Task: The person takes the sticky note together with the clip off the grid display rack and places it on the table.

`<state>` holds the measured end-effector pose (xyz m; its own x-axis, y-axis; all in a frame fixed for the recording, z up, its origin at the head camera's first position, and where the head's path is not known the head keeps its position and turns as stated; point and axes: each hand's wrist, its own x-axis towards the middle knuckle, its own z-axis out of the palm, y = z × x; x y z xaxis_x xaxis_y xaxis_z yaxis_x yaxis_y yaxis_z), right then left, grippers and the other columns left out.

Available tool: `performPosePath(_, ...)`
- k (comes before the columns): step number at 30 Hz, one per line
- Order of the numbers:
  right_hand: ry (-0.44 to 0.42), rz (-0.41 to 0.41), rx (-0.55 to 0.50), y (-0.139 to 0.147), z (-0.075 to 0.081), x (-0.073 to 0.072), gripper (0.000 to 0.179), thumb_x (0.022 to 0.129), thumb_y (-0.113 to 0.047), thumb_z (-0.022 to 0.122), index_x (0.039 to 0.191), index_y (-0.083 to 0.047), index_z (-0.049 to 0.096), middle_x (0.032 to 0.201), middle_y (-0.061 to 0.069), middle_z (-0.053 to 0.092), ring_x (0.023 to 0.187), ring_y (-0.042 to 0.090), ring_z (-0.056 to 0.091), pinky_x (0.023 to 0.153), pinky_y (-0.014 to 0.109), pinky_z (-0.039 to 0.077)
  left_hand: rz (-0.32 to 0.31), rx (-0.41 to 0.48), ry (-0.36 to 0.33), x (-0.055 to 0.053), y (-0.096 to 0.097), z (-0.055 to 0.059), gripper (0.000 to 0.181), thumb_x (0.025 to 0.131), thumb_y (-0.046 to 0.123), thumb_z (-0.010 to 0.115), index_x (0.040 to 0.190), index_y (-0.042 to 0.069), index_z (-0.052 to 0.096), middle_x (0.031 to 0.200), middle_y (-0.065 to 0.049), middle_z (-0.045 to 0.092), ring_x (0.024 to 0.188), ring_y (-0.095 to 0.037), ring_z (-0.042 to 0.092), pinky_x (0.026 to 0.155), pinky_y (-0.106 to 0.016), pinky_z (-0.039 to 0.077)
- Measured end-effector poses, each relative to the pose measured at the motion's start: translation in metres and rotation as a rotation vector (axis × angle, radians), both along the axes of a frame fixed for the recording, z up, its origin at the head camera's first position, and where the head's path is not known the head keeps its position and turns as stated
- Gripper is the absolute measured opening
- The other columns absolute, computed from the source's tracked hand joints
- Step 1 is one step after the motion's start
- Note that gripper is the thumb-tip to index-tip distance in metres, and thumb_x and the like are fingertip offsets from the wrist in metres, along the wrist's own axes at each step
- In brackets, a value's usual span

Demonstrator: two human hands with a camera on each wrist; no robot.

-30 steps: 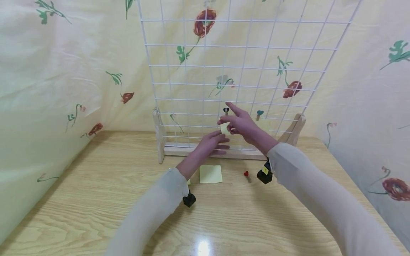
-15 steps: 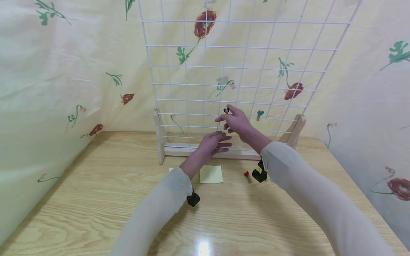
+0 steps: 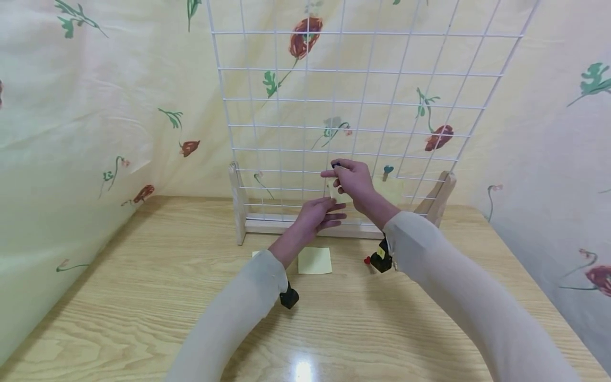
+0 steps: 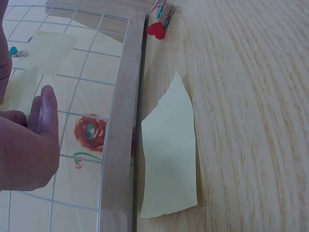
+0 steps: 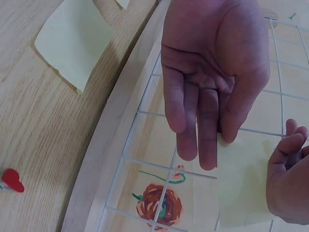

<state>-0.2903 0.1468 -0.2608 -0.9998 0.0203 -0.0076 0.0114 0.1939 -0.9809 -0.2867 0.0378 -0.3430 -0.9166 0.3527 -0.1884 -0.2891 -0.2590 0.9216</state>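
Note (image 5: 244, 179) in front of wire grid (image 3: 275, 33), one corner pinched in left hand (image 3: 312, 215); right hand (image 3: 354, 180) has fingers closed round black clip (image 3: 335, 165). Step in hand, judged: clipping note up. Next move probably calls for holding note square, seating its upper edge in the clip, then releasing.

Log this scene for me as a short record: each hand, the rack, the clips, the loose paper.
Left hand: pinches a pale note by a lower corner
Right hand: grips the dark heart clip, partly hidden
Rack: white wire grid in a wooden stand
Teal heart clip: on the grid
Red heart clip: on the table
Loose notes: on the table, one mostly covered by an arm
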Motion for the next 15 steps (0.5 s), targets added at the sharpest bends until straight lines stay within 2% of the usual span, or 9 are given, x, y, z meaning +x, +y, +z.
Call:
performPosePath(6, 0.001, -0.038, -0.119, -0.0037, -0.0012, -0.0019, 0.028, 0.094, -0.009, 0.04, 0.116, 0.001, 0.053, 0.101, 0.011, 0.066, 0.063, 0.011, 0.053, 0.056, 0.017, 0.047, -0.001, 0.004, -0.01, -0.0012, -0.0007, -0.0012, 0.04, 0.092, 0.019, 0.05, 0.128, 0.005, 0.045, 0.113, -0.01, 0.061, 0.091, -0.021, 0.064, 0.076, -0.029, 0.053)
performPosePath(10, -0.012, -0.058, -0.202, -0.0061, -0.0002, -0.002, 0.028, 0.093, -0.007, 0.041, 0.116, 0.005, 0.052, 0.099, 0.014, 0.066, 0.066, 0.01, 0.06, 0.068, 0.022, 0.053, -0.009, 0.013, -0.01, -0.0019, -0.0018, -0.0016, 0.039, 0.092, 0.019, 0.05, 0.128, 0.006, 0.045, 0.111, -0.009, 0.062, 0.091, -0.021, 0.064, 0.076, -0.029, 0.053)
performPosePath(15, -0.029, -0.078, -0.287, -0.0077, 0.0019, -0.0003, 0.028, 0.093, -0.004, 0.04, 0.116, 0.006, 0.052, 0.1, 0.016, 0.065, 0.07, 0.011, 0.065, 0.077, 0.026, 0.053, -0.008, 0.012, -0.011, -0.002, -0.0028, -0.0002, 0.037, 0.092, 0.019, 0.05, 0.126, 0.005, 0.046, 0.106, -0.006, 0.065, 0.091, -0.02, 0.064, 0.075, -0.028, 0.053)
